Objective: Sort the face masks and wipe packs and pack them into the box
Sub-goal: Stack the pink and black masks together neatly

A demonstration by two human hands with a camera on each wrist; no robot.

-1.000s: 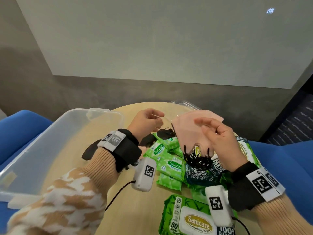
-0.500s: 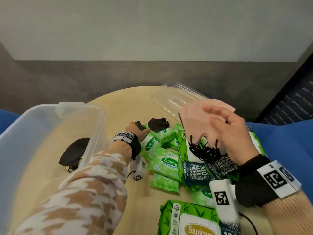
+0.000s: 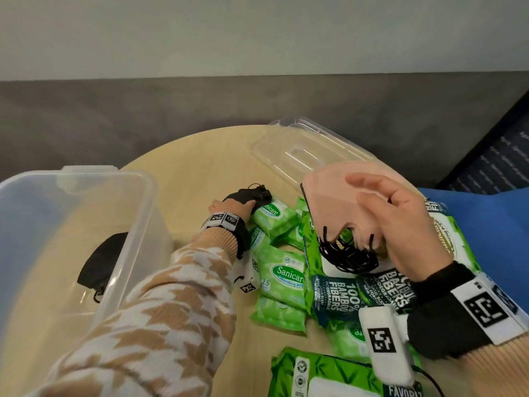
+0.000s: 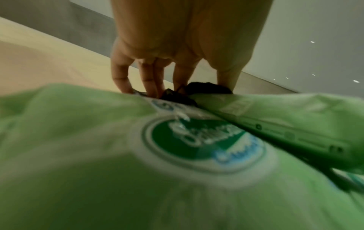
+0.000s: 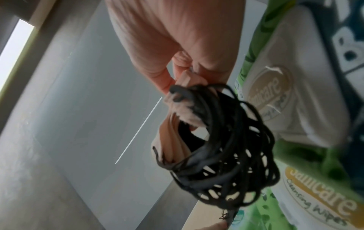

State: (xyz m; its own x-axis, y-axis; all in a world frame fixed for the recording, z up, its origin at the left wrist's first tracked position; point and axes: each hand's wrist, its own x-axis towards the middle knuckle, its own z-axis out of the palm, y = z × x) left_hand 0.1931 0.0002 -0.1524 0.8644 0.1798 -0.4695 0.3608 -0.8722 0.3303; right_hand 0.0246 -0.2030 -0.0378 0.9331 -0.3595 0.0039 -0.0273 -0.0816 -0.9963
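My right hand (image 3: 400,224) pinched the pink masks (image 3: 329,202) aloft over the wipe packs (image 3: 286,279), keeping them sorted, while my left hand's (image 3: 232,209) fingers (image 4: 151,80) closed on a black mask (image 3: 252,194) bound, I judged, for the box (image 3: 137,196) already holding one.

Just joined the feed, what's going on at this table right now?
A person is sorting face masks and wipe packs into a clear box. One black mask in the box is already packed. The left hand reaches across the table and closes its fingers on another black mask lying at the far edge of the small green wipe packs. The right hand holds a stack of pink masks above the pile, black ear loops dangling. The box lid lies beyond.
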